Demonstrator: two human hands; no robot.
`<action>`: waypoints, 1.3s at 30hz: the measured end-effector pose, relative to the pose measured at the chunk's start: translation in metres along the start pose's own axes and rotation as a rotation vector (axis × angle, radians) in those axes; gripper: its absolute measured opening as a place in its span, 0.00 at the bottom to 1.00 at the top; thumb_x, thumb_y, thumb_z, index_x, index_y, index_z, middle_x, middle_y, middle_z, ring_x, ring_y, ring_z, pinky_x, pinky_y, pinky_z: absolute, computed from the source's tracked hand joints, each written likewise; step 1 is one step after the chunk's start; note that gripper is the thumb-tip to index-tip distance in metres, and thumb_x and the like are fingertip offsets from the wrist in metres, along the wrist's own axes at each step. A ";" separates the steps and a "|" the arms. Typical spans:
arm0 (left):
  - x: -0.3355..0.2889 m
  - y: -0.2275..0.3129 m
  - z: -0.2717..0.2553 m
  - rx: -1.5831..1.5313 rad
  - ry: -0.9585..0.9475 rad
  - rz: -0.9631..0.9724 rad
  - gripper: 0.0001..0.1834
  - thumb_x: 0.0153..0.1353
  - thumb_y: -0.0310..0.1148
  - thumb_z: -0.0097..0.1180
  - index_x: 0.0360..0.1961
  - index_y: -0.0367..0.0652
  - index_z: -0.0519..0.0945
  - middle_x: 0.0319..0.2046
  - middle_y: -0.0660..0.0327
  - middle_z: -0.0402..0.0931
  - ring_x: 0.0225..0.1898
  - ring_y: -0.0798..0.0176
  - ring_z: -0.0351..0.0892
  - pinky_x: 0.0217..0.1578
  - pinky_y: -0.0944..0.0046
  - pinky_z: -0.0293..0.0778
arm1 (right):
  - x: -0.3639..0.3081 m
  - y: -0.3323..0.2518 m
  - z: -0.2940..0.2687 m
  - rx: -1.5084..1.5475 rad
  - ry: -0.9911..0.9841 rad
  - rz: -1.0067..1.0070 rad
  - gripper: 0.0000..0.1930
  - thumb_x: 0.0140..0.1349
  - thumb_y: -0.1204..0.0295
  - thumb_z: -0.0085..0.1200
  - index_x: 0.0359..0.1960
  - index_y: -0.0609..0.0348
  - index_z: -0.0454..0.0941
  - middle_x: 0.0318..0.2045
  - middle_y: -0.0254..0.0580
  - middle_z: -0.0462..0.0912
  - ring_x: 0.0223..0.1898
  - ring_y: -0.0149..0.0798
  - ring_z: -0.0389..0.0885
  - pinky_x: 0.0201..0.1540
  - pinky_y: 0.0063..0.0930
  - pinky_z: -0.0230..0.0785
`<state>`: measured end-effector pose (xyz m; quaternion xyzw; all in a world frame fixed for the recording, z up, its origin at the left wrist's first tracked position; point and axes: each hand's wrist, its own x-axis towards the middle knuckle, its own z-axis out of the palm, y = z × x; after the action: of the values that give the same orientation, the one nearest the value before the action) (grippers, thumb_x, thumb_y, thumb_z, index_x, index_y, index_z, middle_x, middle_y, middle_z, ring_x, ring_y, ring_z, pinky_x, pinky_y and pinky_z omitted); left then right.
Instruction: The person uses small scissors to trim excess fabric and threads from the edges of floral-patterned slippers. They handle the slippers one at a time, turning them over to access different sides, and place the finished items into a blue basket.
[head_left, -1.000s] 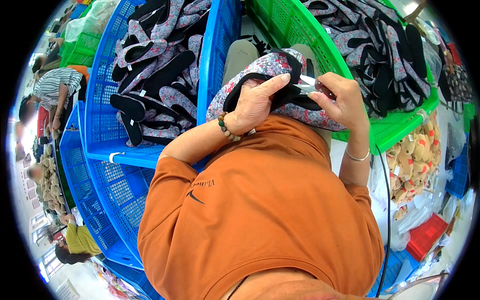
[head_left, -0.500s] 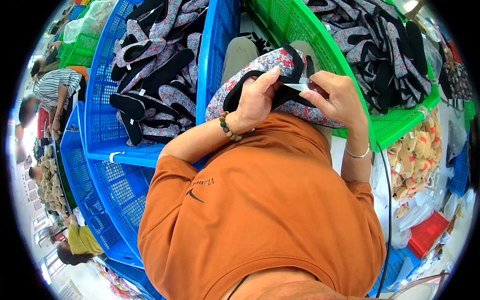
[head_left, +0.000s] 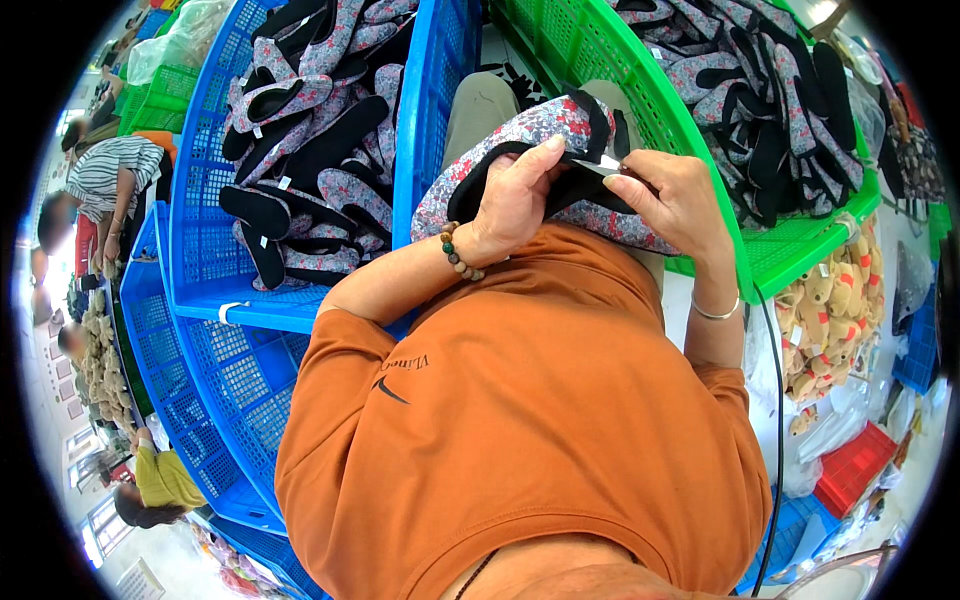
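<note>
On my lap lies a slipper with a grey, red and white floral outer and black lining and trim. My left hand is closed on its black edge, thumb on top and fingers reaching inside the opening. My right hand grips small scissors, their pointed metal blades directed left at the black trim close to my left thumb. Most of the handle is hidden in my fingers. More floral fabric shows under both hands, and I cannot tell whether it belongs to a second slipper.
At the left a blue crate holds piled slippers; a green crate at the right holds more slippers. Tan plush toys and a red crate lie farther right. Other people are at the far left.
The scissors and my right fingertips have shifted slightly, with the blades turned a little and higher against the trim. My left hand and the slipper have hardly moved.
</note>
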<state>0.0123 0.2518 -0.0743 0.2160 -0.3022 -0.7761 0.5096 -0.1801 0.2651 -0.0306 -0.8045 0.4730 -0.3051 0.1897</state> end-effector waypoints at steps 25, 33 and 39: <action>0.001 -0.003 0.000 0.002 0.041 -0.023 0.13 0.65 0.32 0.48 0.45 0.35 0.76 0.42 0.58 0.78 0.43 0.65 0.77 0.49 0.64 0.70 | -0.001 0.004 0.000 -0.080 -0.021 0.009 0.21 0.59 0.57 0.54 0.18 0.61 0.71 0.16 0.47 0.71 0.19 0.49 0.70 0.21 0.36 0.60; 0.001 -0.002 -0.002 0.003 0.032 -0.023 0.12 0.65 0.33 0.47 0.43 0.36 0.77 0.40 0.59 0.78 0.42 0.65 0.77 0.48 0.63 0.71 | -0.002 -0.001 0.001 -0.142 0.017 -0.012 0.19 0.59 0.58 0.54 0.19 0.60 0.73 0.17 0.46 0.73 0.20 0.49 0.71 0.22 0.35 0.61; 0.002 0.000 -0.002 0.016 0.033 -0.050 0.17 0.66 0.37 0.44 0.45 0.34 0.76 0.42 0.55 0.79 0.44 0.60 0.78 0.50 0.58 0.71 | -0.007 0.022 0.018 0.283 0.435 0.303 0.17 0.64 0.62 0.51 0.25 0.64 0.76 0.14 0.39 0.65 0.19 0.25 0.62 0.22 0.25 0.58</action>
<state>0.0127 0.2490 -0.0759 0.2404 -0.2944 -0.7825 0.4932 -0.1844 0.2613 -0.0591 -0.6062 0.5699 -0.5012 0.2377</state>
